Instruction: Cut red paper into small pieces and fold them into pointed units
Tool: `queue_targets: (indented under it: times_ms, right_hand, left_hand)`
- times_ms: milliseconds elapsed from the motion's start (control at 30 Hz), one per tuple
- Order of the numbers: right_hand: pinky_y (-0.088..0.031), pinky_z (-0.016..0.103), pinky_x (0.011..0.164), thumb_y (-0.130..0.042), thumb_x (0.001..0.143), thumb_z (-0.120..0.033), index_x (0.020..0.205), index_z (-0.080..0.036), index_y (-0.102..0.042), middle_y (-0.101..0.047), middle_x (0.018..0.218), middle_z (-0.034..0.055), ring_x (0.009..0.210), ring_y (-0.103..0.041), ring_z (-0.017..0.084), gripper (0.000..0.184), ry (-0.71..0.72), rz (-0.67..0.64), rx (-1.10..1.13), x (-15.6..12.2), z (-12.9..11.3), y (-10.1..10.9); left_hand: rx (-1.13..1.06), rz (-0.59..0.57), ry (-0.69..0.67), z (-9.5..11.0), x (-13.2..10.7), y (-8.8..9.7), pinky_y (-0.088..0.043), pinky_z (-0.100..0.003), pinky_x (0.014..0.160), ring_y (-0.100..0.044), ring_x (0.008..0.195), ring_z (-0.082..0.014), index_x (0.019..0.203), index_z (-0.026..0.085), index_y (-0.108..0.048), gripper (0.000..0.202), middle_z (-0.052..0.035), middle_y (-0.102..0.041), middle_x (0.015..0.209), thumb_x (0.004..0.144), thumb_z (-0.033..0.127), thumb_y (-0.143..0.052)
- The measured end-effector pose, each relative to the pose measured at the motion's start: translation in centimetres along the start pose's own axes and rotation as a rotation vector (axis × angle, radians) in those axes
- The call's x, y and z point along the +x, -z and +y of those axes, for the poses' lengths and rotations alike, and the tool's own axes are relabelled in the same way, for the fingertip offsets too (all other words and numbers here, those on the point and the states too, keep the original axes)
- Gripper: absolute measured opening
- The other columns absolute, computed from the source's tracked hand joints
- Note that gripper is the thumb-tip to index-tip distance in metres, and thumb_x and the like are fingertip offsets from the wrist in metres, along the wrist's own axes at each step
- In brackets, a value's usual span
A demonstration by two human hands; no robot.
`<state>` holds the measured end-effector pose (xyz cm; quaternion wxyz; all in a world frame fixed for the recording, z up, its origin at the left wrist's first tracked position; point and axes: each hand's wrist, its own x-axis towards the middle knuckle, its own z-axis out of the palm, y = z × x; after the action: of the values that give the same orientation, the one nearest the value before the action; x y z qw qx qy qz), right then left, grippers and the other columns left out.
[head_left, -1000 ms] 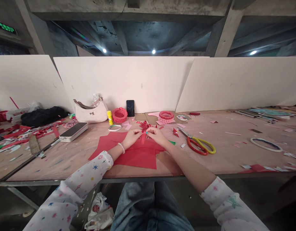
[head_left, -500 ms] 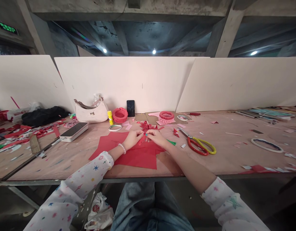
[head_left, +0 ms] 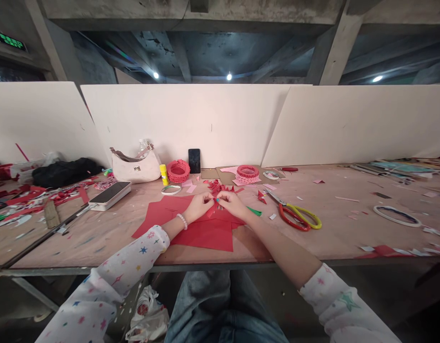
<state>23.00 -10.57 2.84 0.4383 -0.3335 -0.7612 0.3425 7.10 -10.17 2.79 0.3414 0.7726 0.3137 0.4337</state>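
**Wooden Workbench: Your Fingers Pinched Red Paper**

Wooden workbench (head_left: 91, 240) carried red paper sheets (head_left: 205, 240). Just above these sheets, your left hand (head_left: 201, 207) and right hand (head_left: 232, 205) had the fingers closed, gripping a small red paper piece (head_left: 211, 211) together. Scissors (head_left: 294, 216) lay right of the sheets.

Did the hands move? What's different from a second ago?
Yes! The left hand slid right, closer to the right hand. A small red paper piece below their fingers now leans lower than before. The red paper sheets and the red-and-yellow-handled scissors stayed where they were.
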Motion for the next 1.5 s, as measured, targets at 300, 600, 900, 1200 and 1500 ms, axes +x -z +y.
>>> queue_targets:
  times_ms: [300, 600, 900, 1200, 1500]
  right_hand:
    - [-0.038, 0.022, 0.053, -0.042, 0.074, -0.024, 0.074, -0.018, -0.050, -0.049, 0.059, -0.0031, 0.053, -0.048, 0.009, 0.011, -0.012, 0.019, 0.032, 0.1, -0.2, -0.1]
    - [-0.034, 0.022, 0.054, -0.040, 0.072, -0.020, 0.075, -0.017, -0.051, -0.049, 0.066, -0.0017, 0.058, -0.044, 0.010, 0.012, 0.073, 0.073, -0.134, 0.0, 0.1, -0.1]
    - [-0.032, 0.021, 0.051, -0.040, 0.071, -0.019, 0.070, -0.017, -0.051, -0.047, 0.062, -0.0024, 0.054, -0.041, 0.009, 0.011, 0.063, 0.079, -0.146, 0.1, 0.0, -0.4]
    - [-0.031, 0.021, 0.047, -0.041, 0.070, -0.022, 0.067, -0.018, -0.049, -0.041, 0.053, -0.0043, 0.048, -0.039, 0.009, 0.009, -0.002, 0.173, -0.120, 0.4, 0.4, 0.6]
    - [-0.036, 0.022, 0.049, -0.040, 0.068, -0.017, 0.079, -0.018, -0.052, -0.048, 0.055, -0.0044, 0.047, -0.045, 0.009, 0.016, -0.068, 0.193, -0.023, 0.2, -0.3, 1.0]
  left_hand:
    - [-0.160, -0.102, 0.091, 0.6, -0.3, -0.2, -0.042, -0.020, 0.048, -0.056, 0.048, -0.0094, 0.070, 0.014, -0.044, 0.013, 0.0014, -0.056, 0.064, 0.077, 0.024, -0.040]
    - [-0.145, -0.185, 0.076, 0.5, -0.4, 0.0, -0.043, -0.023, 0.054, -0.058, 0.052, -0.0118, 0.068, 0.013, -0.047, 0.014, 0.0002, -0.057, 0.059, 0.075, 0.023, -0.040]
    - [-0.084, -0.152, 0.081, 0.5, -0.3, -0.1, -0.042, -0.021, 0.054, -0.054, 0.051, -0.0095, 0.061, 0.014, -0.043, 0.011, 0.0031, -0.054, 0.054, 0.070, 0.015, -0.037]
    - [-0.237, -0.200, 0.273, -0.3, -0.2, -0.1, -0.048, -0.023, 0.052, -0.060, 0.054, -0.0126, 0.065, 0.014, -0.044, 0.008, 0.0004, -0.057, 0.055, 0.071, 0.017, -0.040]
    - [-0.273, -0.103, 0.409, -0.8, 0.2, 0.5, -0.046, -0.021, 0.047, -0.055, 0.044, -0.0104, 0.068, 0.015, -0.044, 0.009, -0.0007, -0.057, 0.047, 0.074, 0.021, -0.042]
